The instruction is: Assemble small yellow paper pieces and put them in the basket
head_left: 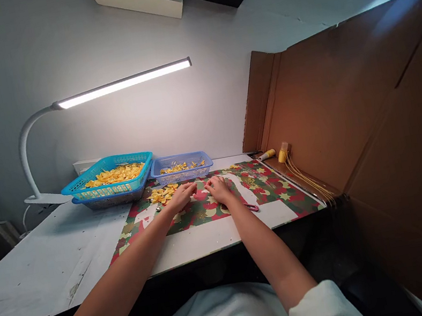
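Note:
My left hand (pixel 183 196) is over the patterned sheet, fingers pressed together beside a pile of yellow petal-like pieces (pixel 163 194). A short gap to its right separates it from my right hand (pixel 217 189), whose fingers are curled in a pinch. Whatever either hand holds is too small to make out. A pink-handled tool (pixel 252 207) lies by my right wrist. Small golden bits (pixel 251 182) are scattered to the right on the red and green sheet (pixel 201 217).
A turquoise basket (pixel 110 189) of yellow pieces sits stacked at the back left, beside a lilac basket (pixel 183 175). A lit lamp (pixel 124 83) arches above. Cardboard (pixel 347 96) walls the right side, with thin yellow stems (pixel 307 178) and a glue-like bottle (pixel 282 153) near it.

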Demonstrator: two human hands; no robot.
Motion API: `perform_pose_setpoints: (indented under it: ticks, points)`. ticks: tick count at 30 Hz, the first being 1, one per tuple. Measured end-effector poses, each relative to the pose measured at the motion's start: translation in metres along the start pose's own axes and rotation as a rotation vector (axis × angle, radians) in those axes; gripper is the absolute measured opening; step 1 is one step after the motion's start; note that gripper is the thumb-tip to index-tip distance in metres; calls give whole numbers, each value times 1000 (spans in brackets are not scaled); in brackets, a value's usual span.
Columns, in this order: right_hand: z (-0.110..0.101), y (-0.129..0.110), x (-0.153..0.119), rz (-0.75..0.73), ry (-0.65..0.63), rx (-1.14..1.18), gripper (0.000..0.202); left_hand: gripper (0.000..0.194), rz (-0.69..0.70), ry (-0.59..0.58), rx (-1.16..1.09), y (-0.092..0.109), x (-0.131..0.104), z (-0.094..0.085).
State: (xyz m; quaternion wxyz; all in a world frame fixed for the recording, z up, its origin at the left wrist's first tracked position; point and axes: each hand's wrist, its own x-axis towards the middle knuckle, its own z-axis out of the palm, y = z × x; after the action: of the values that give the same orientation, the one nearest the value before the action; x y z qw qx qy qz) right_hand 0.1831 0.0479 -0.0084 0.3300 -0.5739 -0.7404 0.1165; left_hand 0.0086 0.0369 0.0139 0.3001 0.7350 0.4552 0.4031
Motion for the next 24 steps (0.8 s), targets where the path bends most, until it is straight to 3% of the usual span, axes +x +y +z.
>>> perform_pose_setpoints:
  ticks: [3,8,11,15,19,21,24]
  points:
    - [-1,-7,-4,-14,-43,-2,14,32,-76,92,-270,-4,-8,-7]
    - [-2,-17,-10,-66,-106,-14,12,28,-132,51,-704,-1,-10,-6]
    - [-2,-20,-13,-123,-140,5,14,29,-153,78,-843,1,-12,-7]
    - [-1,-20,-11,-164,-32,101,10,40,-159,70,-750,-1,-16,-11]
    - [0,-19,-6,-63,97,390,17,45,-128,19,-614,-3,-18,-13]
    - [0,-21,-5,-24,79,556,22,46,-106,9,-572,-3,-18,-12]
    - [-1,-25,-7,-82,-20,704,25,44,-74,4,-514,-3,-19,-9]
